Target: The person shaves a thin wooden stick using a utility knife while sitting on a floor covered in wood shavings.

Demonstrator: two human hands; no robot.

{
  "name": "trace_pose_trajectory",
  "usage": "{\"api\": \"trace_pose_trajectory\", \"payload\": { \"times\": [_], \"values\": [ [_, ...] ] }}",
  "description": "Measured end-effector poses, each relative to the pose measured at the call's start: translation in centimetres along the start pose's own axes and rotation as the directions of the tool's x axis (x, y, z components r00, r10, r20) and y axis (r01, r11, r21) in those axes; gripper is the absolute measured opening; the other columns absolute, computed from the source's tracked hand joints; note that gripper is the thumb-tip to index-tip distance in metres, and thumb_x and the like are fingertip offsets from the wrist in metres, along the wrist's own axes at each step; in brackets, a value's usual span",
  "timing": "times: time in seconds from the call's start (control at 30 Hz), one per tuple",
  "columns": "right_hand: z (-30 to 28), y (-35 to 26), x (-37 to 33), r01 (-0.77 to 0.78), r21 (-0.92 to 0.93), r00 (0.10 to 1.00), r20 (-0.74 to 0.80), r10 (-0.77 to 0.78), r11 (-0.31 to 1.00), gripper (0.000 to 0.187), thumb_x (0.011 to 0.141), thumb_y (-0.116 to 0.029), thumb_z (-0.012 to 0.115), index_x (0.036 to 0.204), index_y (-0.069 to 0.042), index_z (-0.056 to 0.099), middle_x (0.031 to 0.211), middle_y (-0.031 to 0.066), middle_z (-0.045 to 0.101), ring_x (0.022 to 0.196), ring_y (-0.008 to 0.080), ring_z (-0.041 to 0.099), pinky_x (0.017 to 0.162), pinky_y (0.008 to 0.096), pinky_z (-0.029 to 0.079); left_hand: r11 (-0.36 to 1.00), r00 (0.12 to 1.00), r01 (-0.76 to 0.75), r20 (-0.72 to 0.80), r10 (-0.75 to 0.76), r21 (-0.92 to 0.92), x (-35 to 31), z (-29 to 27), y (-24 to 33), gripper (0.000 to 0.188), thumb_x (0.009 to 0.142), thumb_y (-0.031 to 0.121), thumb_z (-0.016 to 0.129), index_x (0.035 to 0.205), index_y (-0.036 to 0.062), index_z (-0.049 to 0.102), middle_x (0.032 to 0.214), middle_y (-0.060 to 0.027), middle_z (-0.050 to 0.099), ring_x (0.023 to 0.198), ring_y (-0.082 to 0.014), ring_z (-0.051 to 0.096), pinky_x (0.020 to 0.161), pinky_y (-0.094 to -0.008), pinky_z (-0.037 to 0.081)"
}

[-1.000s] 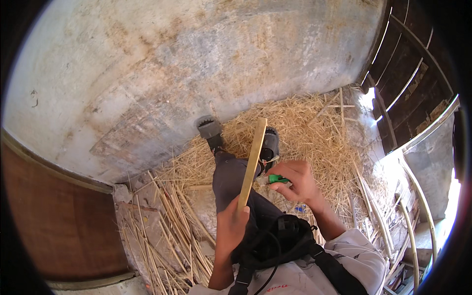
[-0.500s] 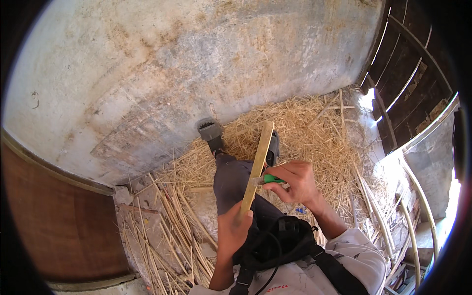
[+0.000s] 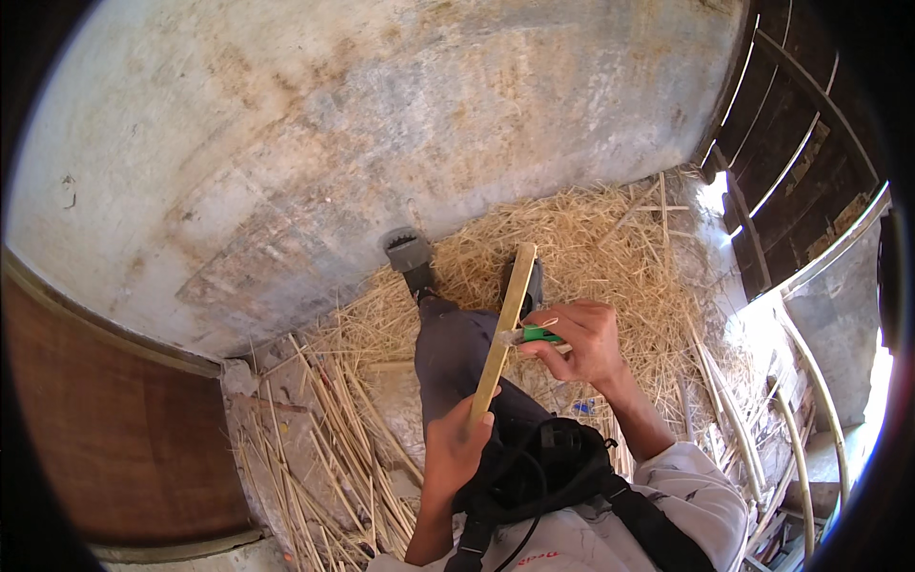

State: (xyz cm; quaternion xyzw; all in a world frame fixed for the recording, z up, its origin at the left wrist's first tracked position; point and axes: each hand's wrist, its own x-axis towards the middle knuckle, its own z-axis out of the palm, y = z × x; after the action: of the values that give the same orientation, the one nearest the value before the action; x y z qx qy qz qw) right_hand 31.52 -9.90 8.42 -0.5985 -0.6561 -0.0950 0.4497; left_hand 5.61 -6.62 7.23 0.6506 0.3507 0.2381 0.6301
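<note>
Pale wooden slat and green plastic tool amid dry straw.
The wooden slat (image 3: 503, 324) looks smooth and matt; the tool's handle (image 3: 540, 335) is glossy plastic. Rough, stained concrete wall (image 3: 381, 143) far; brittle straw (image 3: 591, 238) covers the ground.

A weathered, stained concrete wall (image 3: 381, 124) fills the upper view. Loose straw (image 3: 591, 238) covers the floor at its foot, and longer pale stalks (image 3: 324, 429) lie scattered lower left. A brown curved surface (image 3: 105, 419), possibly a drum or panel, stands at the left edge. Dark wooden slats (image 3: 810, 124) with lit gaps close the upper right. Curved pale rods (image 3: 801, 429) run down the right side. A small blue scrap (image 3: 583, 407) lies in the straw.
</note>
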Motion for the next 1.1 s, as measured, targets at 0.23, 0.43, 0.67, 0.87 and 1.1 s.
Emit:
{"api": "trace_pose_trajectory", "payload": {
  "times": [0.23,0.43,0.67,0.87,1.1],
  "values": [
    [-0.1,1.2,-0.1,-0.109,0.000,0.991,-0.081,0.109,0.994,0.028,0.085,-0.031,0.087,0.098,-0.007,0.079,0.081,0.0068,0.075,0.063,0.0278,0.071,0.058,0.0370,0.054,0.999,0.999,0.039,0.025,-0.038,-0.021,-0.2,-0.2,-0.4,0.033,0.107,0.009,0.059,0.137,0.0015,0.070,0.072,0.0093,0.051,0.064,0.0004,0.041,0.056,-0.0220,0.030],
    [-1.2,3.3,0.9,-0.183,-0.041,0.975,-0.133,0.176,0.982,0.026,0.087,-0.026,0.086,0.099,-0.004,0.078,0.085,0.0120,0.077,0.066,0.0311,0.072,0.061,0.0377,0.056,0.999,0.998,0.040,0.054,-0.038,-0.032,-0.4,0.0,-1.4,0.033,0.108,0.008,0.055,0.137,0.0017,0.070,0.072,0.0122,0.048,0.062,0.0020,0.039,0.055,-0.0207,0.027],
    [-1.6,3.3,0.8,-0.413,0.399,0.910,0.156,0.383,0.818,0.027,0.099,-0.029,0.075,0.101,-0.002,0.076,0.085,0.0101,0.074,0.075,0.0213,0.071,0.068,0.0324,0.053,0.998,0.994,0.055,0.091,-0.052,-0.023,-0.5,-0.3,-1.3,0.037,0.109,0.015,0.055,0.142,0.0009,0.066,0.073,0.0062,0.051,0.066,-0.0025,0.044,0.059,-0.0232,0.035],
    [-1.2,2.9,-0.1,-0.489,0.577,0.872,0.309,0.379,0.655,0.028,0.105,-0.030,0.067,0.105,-0.002,0.074,0.087,0.0088,0.072,0.079,0.0175,0.069,0.070,0.0314,0.051,0.992,0.990,0.091,0.118,-0.080,-0.092,0.3,-0.6,-1.1,0.046,0.115,0.025,0.039,0.143,-0.0032,0.063,0.073,0.0049,0.045,0.063,-0.0047,0.039,0.057,-0.0245,0.034],
    [1.2,-0.6,-0.9,-0.098,0.239,0.985,0.163,0.060,0.966,0.028,0.093,-0.035,0.082,0.099,-0.009,0.074,0.086,0.0082,0.073,0.065,0.0291,0.069,0.058,0.0382,0.052,0.976,0.990,0.136,0.047,-0.129,-0.169,0.9,-0.6,0.3,0.043,0.117,0.030,0.037,0.120,-0.0005,0.066,0.076,0.0064,0.038,0.063,-0.0048,0.032,0.056,-0.0254,0.029]
  ]
}}
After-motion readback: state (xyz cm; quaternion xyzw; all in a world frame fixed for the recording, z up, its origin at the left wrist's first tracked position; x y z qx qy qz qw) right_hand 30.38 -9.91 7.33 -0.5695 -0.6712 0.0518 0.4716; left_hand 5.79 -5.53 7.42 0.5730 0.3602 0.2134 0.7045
